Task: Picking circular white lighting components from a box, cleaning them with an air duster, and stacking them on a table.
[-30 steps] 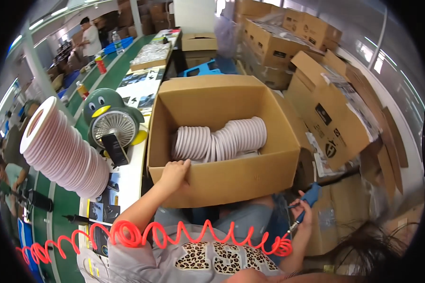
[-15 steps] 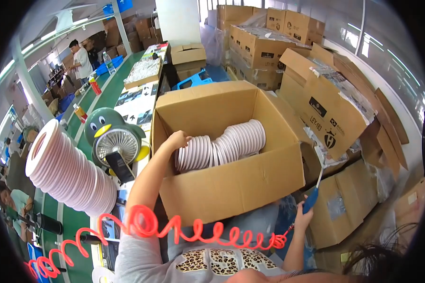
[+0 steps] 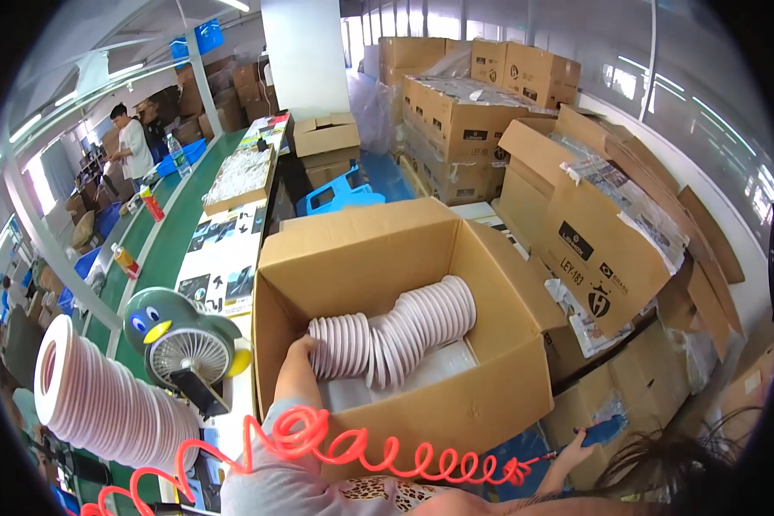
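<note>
In the open cardboard box (image 3: 421, 421) in front of me lies a bent row of white rings (image 3: 421, 322), stacked face to face on their sides. My left hand (image 3: 303, 348) reaches inside and touches the row's left end; its fingertips are hidden there, so its grip cannot be made out. Low on the right, my right hand (image 3: 574, 454) is closed round a blue air blow gun (image 3: 605, 429), held outside the box. A coiled red air hose (image 3: 387, 456) runs from the gun across my front to the lower left.
On the left bench stand a tall stack of white rings (image 3: 116, 400) and a green penguin-shaped fan (image 3: 181, 331). A green conveyor (image 3: 165, 232) runs away beyond them, with a person (image 3: 132, 146) beside it. Cardboard cartons (image 3: 606, 258) crowd the right side.
My view has shifted. My left hand has moved down beside the rings' end, and more plastic shows below the row. My right hand has lowered and turned the blow gun from upright toward sideways.
</note>
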Tool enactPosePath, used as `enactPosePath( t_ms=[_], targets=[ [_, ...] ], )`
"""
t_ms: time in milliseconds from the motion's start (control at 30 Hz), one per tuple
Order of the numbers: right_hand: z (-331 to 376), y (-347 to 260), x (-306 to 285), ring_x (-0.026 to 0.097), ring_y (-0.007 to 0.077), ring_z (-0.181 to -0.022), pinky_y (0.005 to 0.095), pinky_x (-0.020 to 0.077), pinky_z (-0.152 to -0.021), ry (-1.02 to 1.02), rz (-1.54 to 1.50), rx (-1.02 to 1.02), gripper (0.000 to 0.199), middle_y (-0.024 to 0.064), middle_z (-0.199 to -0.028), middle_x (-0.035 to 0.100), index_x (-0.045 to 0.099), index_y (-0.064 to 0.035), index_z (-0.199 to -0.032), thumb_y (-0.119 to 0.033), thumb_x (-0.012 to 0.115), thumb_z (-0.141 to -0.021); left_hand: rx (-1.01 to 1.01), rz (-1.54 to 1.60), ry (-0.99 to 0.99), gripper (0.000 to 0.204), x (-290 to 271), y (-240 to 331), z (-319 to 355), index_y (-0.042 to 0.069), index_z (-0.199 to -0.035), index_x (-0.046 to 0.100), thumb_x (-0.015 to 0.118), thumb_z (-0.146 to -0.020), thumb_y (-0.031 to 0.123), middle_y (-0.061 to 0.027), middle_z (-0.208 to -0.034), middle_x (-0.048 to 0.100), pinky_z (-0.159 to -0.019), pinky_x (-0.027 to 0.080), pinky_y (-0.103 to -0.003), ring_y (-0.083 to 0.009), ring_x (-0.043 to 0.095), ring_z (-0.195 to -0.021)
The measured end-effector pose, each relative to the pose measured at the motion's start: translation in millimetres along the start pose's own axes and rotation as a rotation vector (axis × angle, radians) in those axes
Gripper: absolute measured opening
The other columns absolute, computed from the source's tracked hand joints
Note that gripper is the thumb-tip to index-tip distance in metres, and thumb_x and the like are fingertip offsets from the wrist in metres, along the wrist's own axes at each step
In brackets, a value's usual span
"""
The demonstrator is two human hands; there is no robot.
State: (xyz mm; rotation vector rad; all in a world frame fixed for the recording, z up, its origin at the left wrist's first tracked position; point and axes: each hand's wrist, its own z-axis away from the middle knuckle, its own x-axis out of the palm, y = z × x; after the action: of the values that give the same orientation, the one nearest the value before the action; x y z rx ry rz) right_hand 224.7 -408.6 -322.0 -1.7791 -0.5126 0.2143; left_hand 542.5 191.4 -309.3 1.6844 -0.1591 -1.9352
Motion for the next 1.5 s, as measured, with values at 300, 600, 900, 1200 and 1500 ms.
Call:
enactPosePath(
  t_ms=[300,600,900,1200,1500],
  targets=[
    [-2,-98,124,0.048,0.011,-0.079,0.0245,0.0397,-0.075,-0.38,-0.086,-0.195,0.033,0.0011,-0.088,0.05,0.048,-0.0004,-0.117,-0.007,0.055,-0.086,-0.222,0.249,-0.086,0.048,-16,-9,43,-0.001,-0.096,0.063,0.057,-0.081,0.044,-0.0185,-0.089,0.064,-0.07,0.047,-0.038,-0.0294,0.062,-0.082],
    [111,-181,223,0.055,0.0178,-0.065,0.0317,0.0449,-0.06,-1.031,0.094,-0.284,0.024,0.0099,-0.073,0.058,0.056,-0.0008,-0.099,-0.017,0.06,-0.082,0.212,0.94,0.093,0.044,-61,4,86,0.003,-0.097,0.059,0.047,-0.089,0.044,-0.008,-0.071,0.057,-0.055,0.045,-0.031,-0.0157,0.055,-0.062],
    [193,-175,209,0.058,0.035,-0.065,0.0398,0.0454,-0.061,-1.336,0.249,-0.254,0.029,0.0196,-0.069,0.058,0.057,-0.0011,-0.093,-0.027,0.061,-0.08,0.035,2.028,0.088,0.062,-42,82,96,0.005,-0.111,0.048,0.034,-0.087,0.06,-0.0118,-0.087,0.058,-0.066,0.049,-0.037,-0.0229,0.055,-0.072],
    [185,-179,198,0.058,0.0406,-0.079,0.0476,0.0458,-0.068,-1.368,0.521,-0.321,0.033,0.0227,-0.082,0.061,0.055,-0.0061,-0.107,-0.024,0.056,-0.08,-0.089,1.802,-0.001,0.066,0,61,91,0.0,-0.1,0.051,0.033,-0.086,0.062,-0.0121,-0.075,0.058,-0.054,0.048,-0.034,-0.0217,0.055,-0.058],
    [183,-187,239,0.059,0.0382,-0.081,0.0458,0.0475,-0.072,-1.549,0.596,-0.503,0.047,0.0207,-0.091,0.061,0.046,-0.0173,-0.125,-0.02,0.053,-0.079,-0.251,1.937,0.106,0.068,14,22,78,-0.001,-0.108,0.048,0.031,-0.087,0.062,-0.0172,-0.085,0.059,-0.07,0.051,-0.04,-0.0287,0.058,-0.072]
  ],
)
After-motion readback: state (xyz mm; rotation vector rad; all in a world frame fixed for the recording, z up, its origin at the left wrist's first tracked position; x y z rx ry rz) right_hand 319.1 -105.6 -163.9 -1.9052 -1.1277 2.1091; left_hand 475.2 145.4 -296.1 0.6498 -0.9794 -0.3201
